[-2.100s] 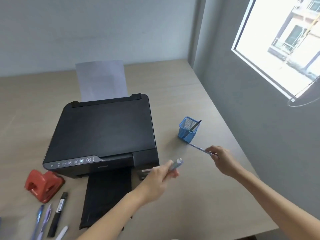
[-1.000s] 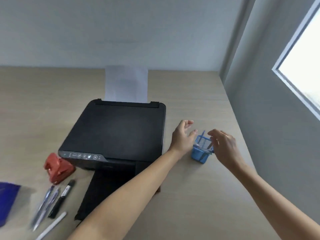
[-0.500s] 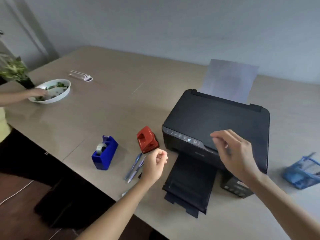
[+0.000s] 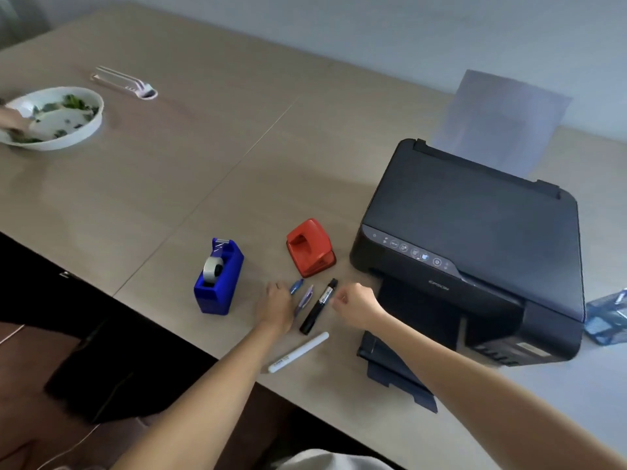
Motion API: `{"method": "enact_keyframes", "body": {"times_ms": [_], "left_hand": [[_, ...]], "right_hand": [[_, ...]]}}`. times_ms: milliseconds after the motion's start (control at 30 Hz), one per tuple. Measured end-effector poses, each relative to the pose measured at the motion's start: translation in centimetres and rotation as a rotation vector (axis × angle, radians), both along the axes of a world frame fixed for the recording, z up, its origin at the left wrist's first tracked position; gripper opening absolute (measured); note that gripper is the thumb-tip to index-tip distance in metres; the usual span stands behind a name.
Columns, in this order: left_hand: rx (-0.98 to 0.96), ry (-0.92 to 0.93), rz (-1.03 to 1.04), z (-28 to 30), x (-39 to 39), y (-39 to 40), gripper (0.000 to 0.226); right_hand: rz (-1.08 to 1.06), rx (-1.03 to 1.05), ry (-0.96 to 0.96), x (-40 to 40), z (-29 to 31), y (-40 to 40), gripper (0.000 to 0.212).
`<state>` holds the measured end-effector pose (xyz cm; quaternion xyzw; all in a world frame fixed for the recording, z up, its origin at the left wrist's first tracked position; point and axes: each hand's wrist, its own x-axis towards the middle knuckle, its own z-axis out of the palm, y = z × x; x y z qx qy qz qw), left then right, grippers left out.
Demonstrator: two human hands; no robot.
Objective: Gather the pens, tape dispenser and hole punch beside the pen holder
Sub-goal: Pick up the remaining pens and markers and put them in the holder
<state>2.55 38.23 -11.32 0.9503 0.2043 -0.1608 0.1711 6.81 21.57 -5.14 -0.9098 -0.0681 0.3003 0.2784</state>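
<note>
Several pens lie near the table's front edge: a blue pen (image 4: 297, 285), a purple-blue pen (image 4: 306, 297), a black marker (image 4: 319, 307) and a white pen (image 4: 298, 352). My left hand (image 4: 278, 307) rests palm down over the lower ends of the two blue pens; its grip is hidden. My right hand (image 4: 356, 307) hovers just right of the black marker, fingers curled with nothing in them. The blue tape dispenser (image 4: 219, 276) stands left of my left hand. The red hole punch (image 4: 310, 247) sits just beyond the pens. The blue mesh pen holder (image 4: 607, 317) shows at the right edge, behind the printer.
A black printer (image 4: 475, 245) with its output tray out and paper upright stands between the pens and the pen holder. Far left, another person's hand is at a white bowl (image 4: 68, 130) of greens. White tongs (image 4: 125, 83) lie beyond it.
My view swung left from the pen holder to the pens. Both hands left the holder, came back across the printer and dropped to the pens.
</note>
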Motion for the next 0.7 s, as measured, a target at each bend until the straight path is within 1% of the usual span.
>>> {"method": "enact_keyframes", "body": {"times_ms": [67,133,167,233,333,433,500,533,567,600,633,700], "left_hand": [[-0.012,-0.010,-0.012,-0.1,0.0,0.3,0.038],[-0.102,-0.045,0.024,0.1,-0.2,0.6,0.033],[-0.139,-0.067,0.028,0.2,-0.3,0.7,0.029],[-0.214,-0.118,0.029,0.4,-0.9,0.7,0.023],[-0.299,-0.154,0.043,0.5,-1.5,0.3,0.020],[-0.243,-0.145,-0.002,0.2,-1.2,-0.3,0.028],[-0.184,-0.122,-0.015,-0.3,-0.7,-0.6,0.024],[-0.150,-0.098,-0.011,-0.6,-0.4,-0.6,0.022],[-0.120,-0.070,-0.005,-0.8,-0.2,-0.4,0.020],[-0.091,-0.041,-0.012,-1.0,0.0,-0.1,0.020],[-0.055,-0.020,-0.039,-1.1,0.2,0.3,0.021],[0.026,0.016,-0.117,-1.4,0.2,1.3,0.023]], "right_hand": [[-0.128,-0.034,0.041,0.6,-1.4,1.6,0.029],[-0.228,-0.049,0.062,1.2,-2.5,2.9,0.032],[-0.259,-0.075,0.074,1.6,-3.0,3.5,0.037],[-0.271,-0.152,0.078,2.0,-3.8,4.2,0.043],[-0.235,-0.208,0.060,2.6,-4.9,4.5,0.035],[-0.240,-0.164,0.016,3.0,-4.9,4.1,0.034],[-0.246,-0.012,-0.078,2.7,-4.0,3.6,0.029],[-0.201,0.097,-0.145,2.2,-3.3,3.2,0.021],[-0.095,0.182,-0.208,1.5,-2.6,2.9,0.009],[0.049,0.232,-0.244,0.6,-2.1,2.7,0.005],[0.190,0.237,-0.253,-0.5,-1.9,2.7,0.010],[0.439,0.118,-0.171,-2.7,-2.0,3.0,0.020]]}}
